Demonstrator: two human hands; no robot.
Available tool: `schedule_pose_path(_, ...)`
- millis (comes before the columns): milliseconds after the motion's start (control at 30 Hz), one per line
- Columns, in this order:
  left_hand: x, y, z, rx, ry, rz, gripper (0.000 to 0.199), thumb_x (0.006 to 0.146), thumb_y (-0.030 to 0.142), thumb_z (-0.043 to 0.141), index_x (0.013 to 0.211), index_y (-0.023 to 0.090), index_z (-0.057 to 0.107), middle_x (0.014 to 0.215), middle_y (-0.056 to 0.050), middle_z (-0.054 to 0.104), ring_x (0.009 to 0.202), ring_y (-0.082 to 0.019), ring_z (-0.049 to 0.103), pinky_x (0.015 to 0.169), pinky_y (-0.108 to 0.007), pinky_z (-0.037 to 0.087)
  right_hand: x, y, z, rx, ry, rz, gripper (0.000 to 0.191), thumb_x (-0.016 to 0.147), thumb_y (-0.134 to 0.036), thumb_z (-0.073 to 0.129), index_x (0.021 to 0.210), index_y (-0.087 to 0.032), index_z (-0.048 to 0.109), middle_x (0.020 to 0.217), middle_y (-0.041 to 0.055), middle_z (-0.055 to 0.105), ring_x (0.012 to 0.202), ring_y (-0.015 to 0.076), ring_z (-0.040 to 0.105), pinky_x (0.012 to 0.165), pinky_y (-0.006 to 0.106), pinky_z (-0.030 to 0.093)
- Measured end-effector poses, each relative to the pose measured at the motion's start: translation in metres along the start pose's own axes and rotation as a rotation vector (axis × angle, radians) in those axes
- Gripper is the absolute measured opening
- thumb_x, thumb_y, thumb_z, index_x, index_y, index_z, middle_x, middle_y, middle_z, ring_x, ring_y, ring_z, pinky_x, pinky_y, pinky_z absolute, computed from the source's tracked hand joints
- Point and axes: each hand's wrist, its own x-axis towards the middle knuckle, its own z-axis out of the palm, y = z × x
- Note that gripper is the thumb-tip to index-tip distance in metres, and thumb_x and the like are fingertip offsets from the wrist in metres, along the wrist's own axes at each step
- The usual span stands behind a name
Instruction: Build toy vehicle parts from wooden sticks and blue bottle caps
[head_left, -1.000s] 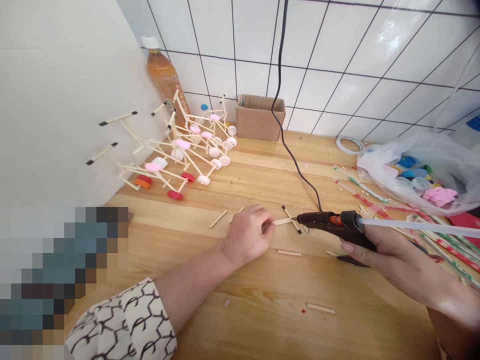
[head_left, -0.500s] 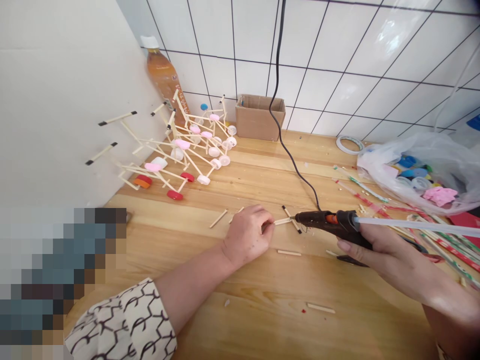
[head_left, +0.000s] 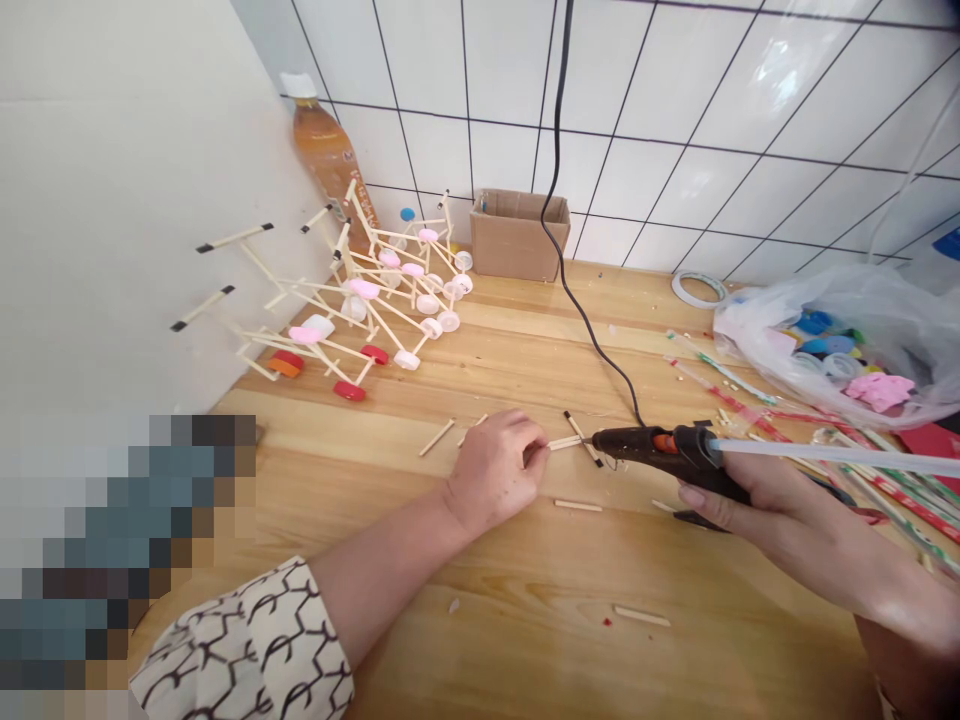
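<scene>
left hand [head_left: 496,470] is pinching sticks [head_left: 564,444], right hand [head_left: 787,520] is gripping glue gun [head_left: 626,443] at three o'clock; nearby tip is perhaps risking burns

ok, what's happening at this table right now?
The right hand holds a hot glue gun, its nozzle at the crossing of pale wooden sticks and a black-ended stick. The left hand pinches the pale ones. Wheeled stick models stand at the far left, near a bottle.
</scene>
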Motion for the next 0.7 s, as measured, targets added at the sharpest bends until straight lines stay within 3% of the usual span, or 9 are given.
schedule_pose_path(200, -0.0002, -0.0010, 0.0007, -0.001, -0.003, 0.007, 0.012, 0.072, 0.007, 0.057, 0.065, 0.016, 0.062, 0.070, -0.003, 0.063, 0.068, -0.015, 0.058, 0.063, -0.025, 0.045, -0.0016, 0.0003, -0.0015, 0.044, -0.029, 0.010, 0.039, 0.080, -0.056, 0.048, 0.093, -0.022, 0.061, 0.098, 0.0042, 0.067, 0.095, 0.0274, 0.058, 0.083, 0.035, 0.046)
schedule_pose_path(400, -0.0001, 0.0001, 0.0000, -0.001, -0.001, 0.003, 0.012, 0.071, 0.008, 0.057, 0.065, 0.016, 0.062, 0.068, -0.002, 0.062, 0.067, -0.015, 0.058, 0.062, -0.026, 0.045, -0.0021, -0.0005, -0.0018, 0.005, 0.040, -0.030, 0.038, 0.078, -0.058, 0.048, 0.079, -0.022, 0.061, 0.077, 0.0036, 0.067, 0.072, 0.0252, 0.060, 0.065, 0.034, 0.050)
schedule_pose_path(700, 0.0005, -0.0019, 0.0010, -0.004, -0.004, 0.006, 0.012, 0.072, 0.008, 0.057, 0.064, 0.016, 0.062, 0.069, -0.003, 0.062, 0.068, -0.015, 0.058, 0.064, -0.026, 0.045, -0.0010, 0.0015, 0.0004, 0.003, 0.036, -0.044, 0.038, 0.078, -0.060, 0.047, 0.079, -0.024, 0.061, 0.075, 0.0035, 0.065, 0.071, 0.0255, 0.059, 0.063, 0.036, 0.051)
